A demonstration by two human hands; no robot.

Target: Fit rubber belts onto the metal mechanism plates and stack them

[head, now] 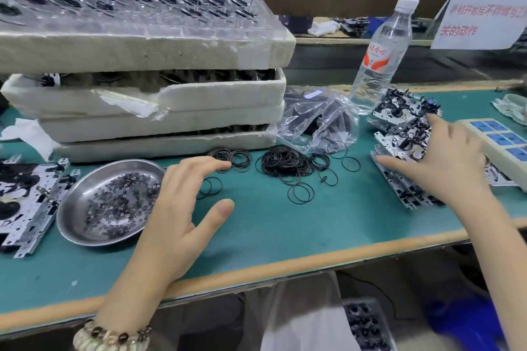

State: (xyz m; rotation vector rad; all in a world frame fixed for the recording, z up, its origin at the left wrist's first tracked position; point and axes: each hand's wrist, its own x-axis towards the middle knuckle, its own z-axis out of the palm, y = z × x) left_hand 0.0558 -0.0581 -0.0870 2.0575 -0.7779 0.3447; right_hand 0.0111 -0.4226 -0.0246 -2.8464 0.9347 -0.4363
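A pile of black rubber belts [286,162] lies on the green mat mid-table, with a few loose belts [300,192] nearer me. My left hand [182,202] hovers spread and flat just left of them, its fingertips near a small cluster of belts [232,157]. My right hand [439,162] reaches over a leaning stack of metal mechanism plates [399,151] at the right, fingers and thumb spread around the top plate. More plates [25,196] lie at the left edge.
A steel dish [82,225] of small washers sits front left. Stacked foam trays [148,111] fill the back left. A plastic bag of belts [316,120], a water bottle [379,60] and a white switch box [502,145] stand near the right stack.
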